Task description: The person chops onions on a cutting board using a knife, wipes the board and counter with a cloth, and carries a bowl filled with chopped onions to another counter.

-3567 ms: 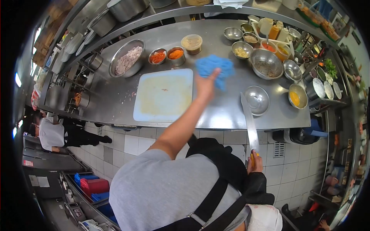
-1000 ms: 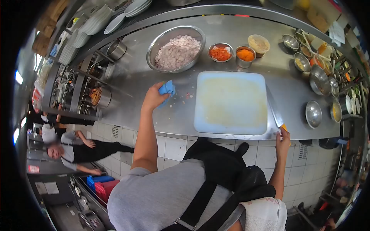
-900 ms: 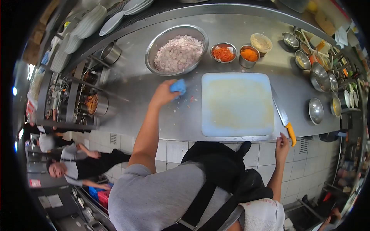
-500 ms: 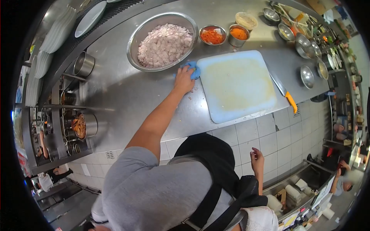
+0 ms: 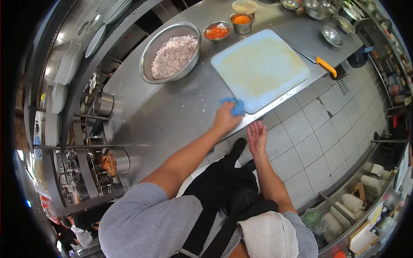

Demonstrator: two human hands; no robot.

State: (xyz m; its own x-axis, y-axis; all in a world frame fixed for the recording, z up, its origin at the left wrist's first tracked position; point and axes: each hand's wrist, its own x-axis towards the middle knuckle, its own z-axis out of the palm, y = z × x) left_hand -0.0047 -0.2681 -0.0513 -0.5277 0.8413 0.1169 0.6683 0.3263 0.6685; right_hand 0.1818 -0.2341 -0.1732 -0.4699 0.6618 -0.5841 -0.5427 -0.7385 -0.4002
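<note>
My left hand (image 5: 227,118) is closed on a blue cloth (image 5: 235,105), pressed to the steel table by the lower left corner of the cutting board (image 5: 260,69). Just below the table's front edge, my right hand (image 5: 257,135) is held palm up with fingers stretched and nothing in it. A large steel bowl (image 5: 144,64) holds chopped pale pinkish pieces (image 5: 174,56). Small pale scraps lie on the table between this bowl and my left hand. Right of the board lies a knife with an orange handle (image 5: 326,66).
Behind the board stand a bowl of red-orange strips (image 5: 217,31), a metal pot with orange contents (image 5: 241,19) and a round tub (image 5: 244,7). Empty metal bowls (image 5: 331,36) sit at the back right. Shelves with stacked plates (image 5: 69,64) rise at left. Tiled floor (image 5: 297,129) lies below.
My left hand has drawn the blue cloth from beside the big bowl toward the table's front edge. My right hand has come up to that edge, palm turned up. The view has shifted.
</note>
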